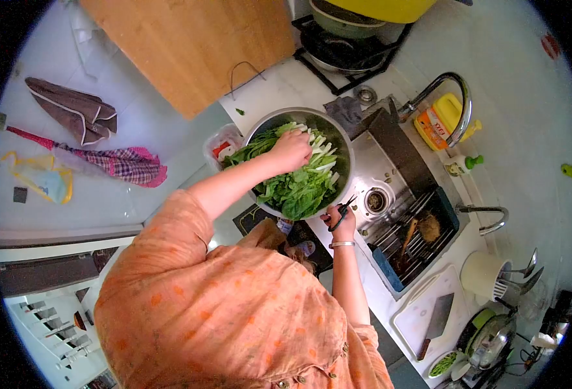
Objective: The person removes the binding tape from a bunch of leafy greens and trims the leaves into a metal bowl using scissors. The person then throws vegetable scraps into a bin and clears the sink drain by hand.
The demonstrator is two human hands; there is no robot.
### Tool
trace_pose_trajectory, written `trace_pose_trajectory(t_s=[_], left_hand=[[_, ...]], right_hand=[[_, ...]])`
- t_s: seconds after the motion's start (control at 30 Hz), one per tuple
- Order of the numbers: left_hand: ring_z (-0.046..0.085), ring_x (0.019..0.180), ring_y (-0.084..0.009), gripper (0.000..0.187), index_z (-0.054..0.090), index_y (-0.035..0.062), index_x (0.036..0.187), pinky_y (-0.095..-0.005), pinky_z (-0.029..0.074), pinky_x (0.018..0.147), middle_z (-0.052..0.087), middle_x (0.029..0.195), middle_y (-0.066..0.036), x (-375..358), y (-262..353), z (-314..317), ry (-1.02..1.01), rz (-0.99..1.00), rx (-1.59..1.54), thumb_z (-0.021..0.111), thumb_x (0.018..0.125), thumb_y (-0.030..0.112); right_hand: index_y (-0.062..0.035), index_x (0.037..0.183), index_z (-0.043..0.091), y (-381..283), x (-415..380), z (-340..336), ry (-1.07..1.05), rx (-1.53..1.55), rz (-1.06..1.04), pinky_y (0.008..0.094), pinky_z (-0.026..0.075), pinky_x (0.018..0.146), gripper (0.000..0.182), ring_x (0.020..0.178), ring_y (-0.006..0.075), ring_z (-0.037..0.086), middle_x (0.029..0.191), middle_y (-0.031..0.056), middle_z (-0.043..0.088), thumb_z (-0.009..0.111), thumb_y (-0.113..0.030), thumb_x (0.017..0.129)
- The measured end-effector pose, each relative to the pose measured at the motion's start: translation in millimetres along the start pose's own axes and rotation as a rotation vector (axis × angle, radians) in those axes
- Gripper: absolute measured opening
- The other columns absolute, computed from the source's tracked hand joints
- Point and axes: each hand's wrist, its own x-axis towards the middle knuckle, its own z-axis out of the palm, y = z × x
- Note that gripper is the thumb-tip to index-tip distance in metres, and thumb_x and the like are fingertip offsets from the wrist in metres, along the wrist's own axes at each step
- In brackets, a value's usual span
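Observation:
A large steel bowl (pixel 346 170) full of leafy greens (pixel 299 194) sits at the counter's edge, beside the sink. My left hand (pixel 291 150) is in the bowl, its fingers curled on the greens near their pale cut stalks; the fingertips are partly hidden. At the bowl's near right rim, my right hand (pixel 343 223) grips a pair of dark-handled scissors (pixel 343 210), their blades pointing up toward the sink. A bracelet circles my right wrist.
Right of the bowl lies a steel sink (pixel 360 170) with a rack (pixel 415 240) and a tap (pixel 464 104). Further along are a white cutting board (pixel 406 318) and a cleaver (pixel 439 316). A small plastic container (pixel 216 139) stands left of the bowl; a stove (pixel 338 52) is beyond.

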Motion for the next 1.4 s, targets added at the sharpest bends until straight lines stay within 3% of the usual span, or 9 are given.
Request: trace_pose_trajectory(t_s=[0.23, 0.37, 0.5, 0.6, 0.73, 0.93, 1.17, 1.33, 1.4], left_hand=[[0.058, 0.067, -0.0124, 0.016, 0.059, 0.0034, 0.076, -0.0307, 0.046, 0.060, 0.062, 0.072, -0.003, 2.6, -27.9, -31.7, 0.014, -0.253, -0.762, 0.064, 0.078, 0.019], [0.058, 0.060, -0.0150, 0.008, 0.062, 0.0052, 0.083, -0.0314, 0.046, 0.056, 0.063, 0.072, -0.003, -2.0, -37.0, -22.0, -0.094, -0.344, -1.161, 0.060, 0.079, 0.012], [0.059, 0.073, -0.0302, 0.017, 0.064, 0.0075, 0.090, -0.0383, 0.047, 0.067, 0.061, 0.078, -0.012, -2.2, -22.6, -9.2, 0.011, 0.057, -0.420, 0.063, 0.074, 0.015], [0.056, 0.081, -0.0319, 0.015, 0.064, 0.0065, 0.084, -0.0418, 0.045, 0.072, 0.057, 0.077, -0.012, -5.2, -14.9, -5.2, -0.051, 0.081, -0.190, 0.064, 0.073, 0.017], [0.056, 0.079, -0.0285, 0.010, 0.060, 0.0058, 0.077, -0.0390, 0.044, 0.068, 0.054, 0.075, -0.011, 5.0, -24.6, -2.1, -0.246, 0.114, -0.330, 0.063, 0.072, 0.014], [0.052, 0.067, -0.0177, 0.018, 0.056, 0.0034, 0.080, -0.0330, 0.042, 0.061, 0.057, 0.072, -0.008, 5.6, -56.6, -16.0, -0.148, 0.052, -0.664, 0.064, 0.076, 0.019], [0.049, 0.061, -0.0063, 0.006, 0.055, 0.0064, 0.087, -0.0194, 0.039, 0.053, 0.054, 0.070, 0.001, -2.6, -68.6, -11.9, -0.244, -0.368, -1.355, 0.058, 0.082, 0.007], [0.053, 0.063, -0.0075, 0.014, 0.054, 0.0056, 0.091, -0.0207, 0.042, 0.053, 0.056, 0.068, 0.000, -11.4, -50.0, -23.9, -0.239, -0.423, -1.531, 0.061, 0.079, 0.005], [0.056, 0.066, -0.0096, 0.018, 0.056, 0.0044, 0.092, -0.0236, 0.044, 0.056, 0.059, 0.071, -0.001, -11.7, -40.7, -18.5, -0.216, -0.260, -1.259, 0.064, 0.076, 0.007]], right_hand=[[-0.0025, 0.076, 0.045, -6.3, -2.0, -1.0, -0.031, 0.021, -0.003, 0.0264, 0.048, 0.045, 0.019, 0.050, 0.0182, 0.060, 0.063, 0.0059, 0.054, 0.063, -0.007, 0.076], [-0.0019, 0.077, 0.045, -7.9, 0.8, -3.3, -0.027, -0.031, -0.009, 0.0268, 0.047, 0.048, 0.019, 0.051, 0.0191, 0.060, 0.063, 0.0066, 0.055, 0.063, -0.007, 0.076], [-0.0017, 0.077, 0.047, -18.4, 0.6, -10.5, 0.049, -0.193, -0.130, 0.0266, 0.046, 0.051, 0.018, 0.054, 0.0166, 0.058, 0.064, 0.0079, 0.057, 0.063, -0.010, 0.076], [0.0006, 0.078, 0.051, -39.2, -5.6, -11.7, 0.215, -0.641, -0.318, 0.0293, 0.047, 0.057, 0.015, 0.059, 0.0167, 0.056, 0.066, 0.0102, 0.058, 0.063, -0.007, 0.074], [-0.0020, 0.088, 0.057, -91.4, -16.6, 25.4, 0.046, -0.745, -0.776, 0.0361, 0.047, 0.061, 0.020, 0.064, 0.0276, 0.060, 0.072, 0.0135, 0.061, 0.066, -0.008, 0.071], [-0.0039, 0.094, 0.049, -87.3, 21.8, 65.6, -0.347, -1.129, -0.849, 0.0443, 0.043, 0.059, 0.030, 0.071, 0.0394, 0.055, 0.075, 0.0186, 0.057, 0.065, -0.006, 0.069], [-0.0020, 0.093, 0.052, -105.4, 1.9, 64.5, -0.274, -1.009, -0.783, 0.0414, 0.045, 0.061, 0.030, 0.071, 0.0375, 0.057, 0.075, 0.0184, 0.059, 0.067, -0.007, 0.068], [0.0000, 0.091, 0.052, -96.2, 20.1, 59.6, -0.180, -0.667, -0.803, 0.0363, 0.046, 0.060, 0.023, 0.069, 0.0327, 0.060, 0.077, 0.0181, 0.060, 0.063, -0.010, 0.074], [0.0003, 0.087, 0.053, -95.4, 30.2, 57.6, -0.151, -0.658, -0.757, 0.0354, 0.046, 0.060, 0.020, 0.068, 0.0305, 0.061, 0.075, 0.0186, 0.060, 0.062, -0.013, 0.075]])
